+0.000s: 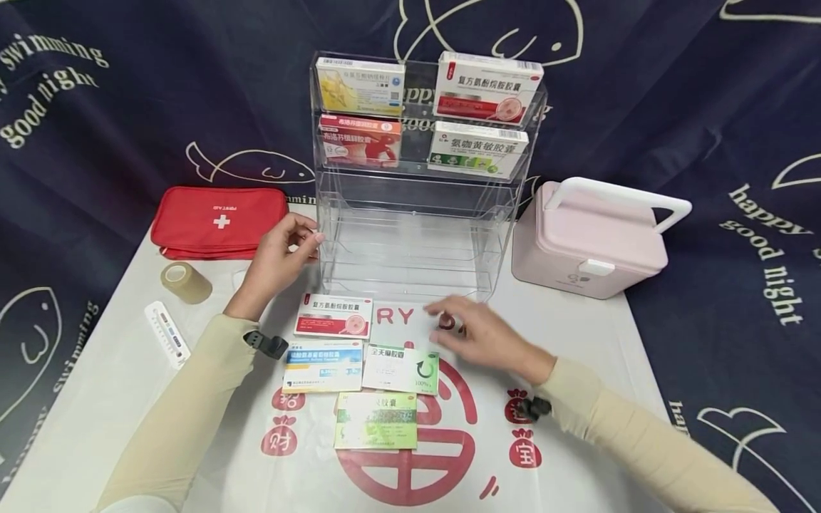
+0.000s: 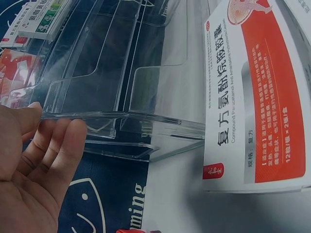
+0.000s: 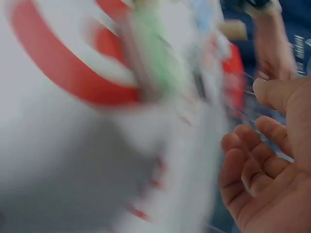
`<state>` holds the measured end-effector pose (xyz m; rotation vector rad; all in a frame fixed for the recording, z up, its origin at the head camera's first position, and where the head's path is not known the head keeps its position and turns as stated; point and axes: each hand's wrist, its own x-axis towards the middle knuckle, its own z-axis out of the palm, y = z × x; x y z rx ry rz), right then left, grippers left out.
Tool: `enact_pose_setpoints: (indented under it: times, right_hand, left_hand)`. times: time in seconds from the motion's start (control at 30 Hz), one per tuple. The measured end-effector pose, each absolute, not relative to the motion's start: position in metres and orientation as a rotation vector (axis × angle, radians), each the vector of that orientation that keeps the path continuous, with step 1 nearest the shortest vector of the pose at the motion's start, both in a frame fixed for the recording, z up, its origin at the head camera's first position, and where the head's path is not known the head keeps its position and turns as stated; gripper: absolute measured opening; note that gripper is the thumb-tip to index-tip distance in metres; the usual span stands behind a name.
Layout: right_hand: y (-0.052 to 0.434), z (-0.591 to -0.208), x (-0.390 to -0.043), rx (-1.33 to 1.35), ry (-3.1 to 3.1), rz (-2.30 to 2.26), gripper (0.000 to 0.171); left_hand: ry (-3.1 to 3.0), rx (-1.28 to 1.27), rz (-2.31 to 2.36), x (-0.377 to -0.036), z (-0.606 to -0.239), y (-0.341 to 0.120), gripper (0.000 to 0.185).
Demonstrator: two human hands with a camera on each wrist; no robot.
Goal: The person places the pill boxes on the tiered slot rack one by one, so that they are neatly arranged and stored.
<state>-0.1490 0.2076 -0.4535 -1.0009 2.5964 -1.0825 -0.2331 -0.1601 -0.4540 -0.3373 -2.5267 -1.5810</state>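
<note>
A clear tiered display rack (image 1: 413,231) stands at the back of the table. My left hand (image 1: 277,258) pinches its left side edge between thumb and fingers, as the left wrist view shows. Over the table in front of the rack, my right hand (image 1: 477,333) hovers with relaxed fingers and holds nothing. Left of it lie several medicine boxes: a red-and-white box (image 1: 333,315), a blue-and-white box (image 1: 323,367), a white-and-green box (image 1: 402,370) and a light green box (image 1: 375,420). The rack's upper tiers hold a yellow box (image 1: 361,87), a red box (image 1: 360,141) and two more on the right.
A red first-aid pouch (image 1: 218,222) lies at the back left. Near it are a tan bandage roll (image 1: 186,282) and a white strip-shaped item (image 1: 167,333). A pink lidded case (image 1: 590,239) with a white handle stands right of the rack.
</note>
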Motion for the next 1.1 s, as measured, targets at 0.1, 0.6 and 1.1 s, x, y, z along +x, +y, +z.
enact_pose_setpoints:
  times: [0.1,0.6,1.1]
  right_hand:
    - [0.206,-0.482,-0.127,-0.938,2.547,-1.003,0.051]
    - [0.202,-0.510,-0.101,-0.834,2.627,-0.893,0.053]
    - [0.209,-0.511,-0.115,-0.871,2.766,-1.011,0.050]
  left_hand:
    - [-2.525,-0.332,-1.583,-0.233,-0.454,-0.162,0.026]
    - [-2.536,-0.325,-1.566,-0.232,-0.453,-0.161,0.025]
    - [-2.544,-0.320,-1.549,-0.231,-0.454,-0.160,0.026]
